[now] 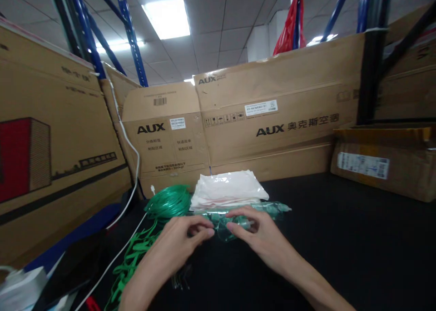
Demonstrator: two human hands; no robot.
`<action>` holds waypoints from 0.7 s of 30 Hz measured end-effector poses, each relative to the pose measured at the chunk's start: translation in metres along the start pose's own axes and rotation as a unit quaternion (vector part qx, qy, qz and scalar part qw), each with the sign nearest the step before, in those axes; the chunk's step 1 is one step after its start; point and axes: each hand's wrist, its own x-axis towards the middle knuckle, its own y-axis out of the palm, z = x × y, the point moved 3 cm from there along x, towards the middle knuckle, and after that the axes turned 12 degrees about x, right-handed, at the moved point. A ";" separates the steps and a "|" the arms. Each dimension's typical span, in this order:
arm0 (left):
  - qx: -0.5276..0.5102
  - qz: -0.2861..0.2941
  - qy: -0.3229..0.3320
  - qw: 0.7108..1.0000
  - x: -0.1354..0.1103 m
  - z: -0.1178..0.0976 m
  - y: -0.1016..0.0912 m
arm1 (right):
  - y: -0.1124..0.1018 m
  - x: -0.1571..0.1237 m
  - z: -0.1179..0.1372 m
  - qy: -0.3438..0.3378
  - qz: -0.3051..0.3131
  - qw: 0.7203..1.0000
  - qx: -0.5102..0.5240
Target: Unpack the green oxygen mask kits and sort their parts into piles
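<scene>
A clear green plastic face mask (225,231) is at the middle of the black table. My right hand (255,227) grips it from the right, thumb and fingers around its narrow end. At the mask's left edge is my left hand (195,231), thumb and forefinger pinched together; whatever they hold is too small to make out. Just behind the hands lie more clear green masks (272,208) in a row. A stack of white plastic bags (231,188) sits behind these. Left of the bags rests a coil of green tubing (169,203).
Green elastic straps (131,261) lie in a tangle beside my left forearm, with small thin pieces (181,277) near the wrist. A white cable (136,161) runs down the left side. Cardboard panels (231,133) wall the back; a cardboard box (384,165) stands right.
</scene>
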 end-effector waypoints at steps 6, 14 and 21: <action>0.122 0.100 -0.078 0.984 -0.014 0.041 -0.002 | 0.002 -0.003 0.006 -0.018 0.002 0.999 -0.035; 0.113 0.135 -0.105 0.979 -0.009 0.056 0.012 | 0.002 -0.004 0.009 -0.025 0.003 0.999 -0.021; 0.113 0.126 -0.119 0.978 -0.011 0.064 0.009 | 0.004 -0.006 0.013 -0.047 0.020 0.998 -0.024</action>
